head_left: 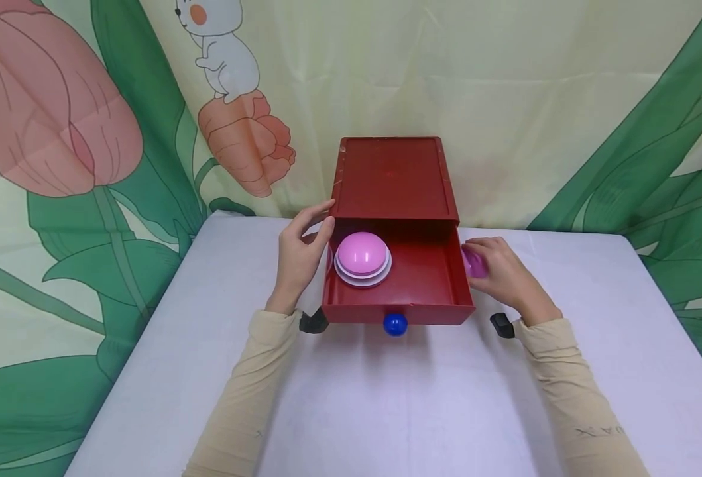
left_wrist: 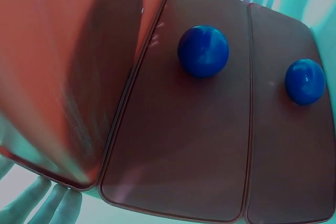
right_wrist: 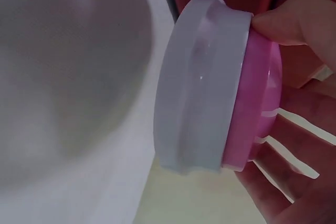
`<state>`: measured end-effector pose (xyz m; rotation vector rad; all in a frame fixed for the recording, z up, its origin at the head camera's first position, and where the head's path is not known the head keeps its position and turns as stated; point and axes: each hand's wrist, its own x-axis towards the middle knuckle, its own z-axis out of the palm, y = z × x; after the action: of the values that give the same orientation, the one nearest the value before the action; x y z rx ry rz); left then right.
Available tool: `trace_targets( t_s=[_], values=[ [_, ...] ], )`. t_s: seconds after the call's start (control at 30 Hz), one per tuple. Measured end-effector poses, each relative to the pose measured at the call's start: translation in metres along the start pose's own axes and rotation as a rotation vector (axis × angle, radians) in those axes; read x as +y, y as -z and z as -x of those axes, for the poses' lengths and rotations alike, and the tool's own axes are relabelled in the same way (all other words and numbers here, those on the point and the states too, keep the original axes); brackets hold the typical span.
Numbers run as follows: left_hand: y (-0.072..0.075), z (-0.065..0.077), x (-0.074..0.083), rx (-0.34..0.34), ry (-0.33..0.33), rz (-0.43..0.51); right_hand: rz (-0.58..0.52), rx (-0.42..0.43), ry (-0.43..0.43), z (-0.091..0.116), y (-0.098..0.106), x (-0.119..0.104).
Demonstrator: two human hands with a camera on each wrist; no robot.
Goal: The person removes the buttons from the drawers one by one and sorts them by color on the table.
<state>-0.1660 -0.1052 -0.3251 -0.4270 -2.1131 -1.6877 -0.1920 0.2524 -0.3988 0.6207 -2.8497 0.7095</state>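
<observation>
On the table stands a red drawer cabinet with its top drawer pulled out. A round piece with a pink dome and a white base sits in the drawer's left half. My left hand rests its fingers against the cabinet's left side near the top front edge, holding nothing. Right of the drawer, my right hand grips a second pink-and-white domed piece. In the right wrist view the thumb pinches its pink part, with the white part facing away from the palm.
Two lower drawer fronts with blue knobs show in the left wrist view, both closed. Another blue knob sticks out from the open drawer's front. The white table extends around the cabinet, and a printed curtain hangs behind it.
</observation>
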Motion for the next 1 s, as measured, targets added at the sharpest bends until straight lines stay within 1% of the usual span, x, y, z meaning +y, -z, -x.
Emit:
trace_targets(
  t_s=[0.17,0.3,0.5,0.77,1.0],
  values=[
    [-0.001,0.000,0.001,-0.002,-0.005,0.005,0.018,-0.020,-0.009,-0.003,-0.006,0.002],
    [-0.001,-0.001,0.001,-0.005,0.000,0.002,0.003,-0.044,-0.036,-0.005,-0.011,0.005],
    [0.000,0.000,0.000,-0.004,0.007,0.001,-0.014,-0.054,-0.042,-0.008,-0.019,0.008],
    [-0.001,0.001,0.001,-0.006,0.013,0.001,-0.030,-0.099,-0.108,-0.008,-0.023,0.011],
    [-0.001,0.001,0.002,0.000,0.007,-0.007,-0.041,-0.097,-0.107,-0.009,-0.026,0.015]
  ],
)
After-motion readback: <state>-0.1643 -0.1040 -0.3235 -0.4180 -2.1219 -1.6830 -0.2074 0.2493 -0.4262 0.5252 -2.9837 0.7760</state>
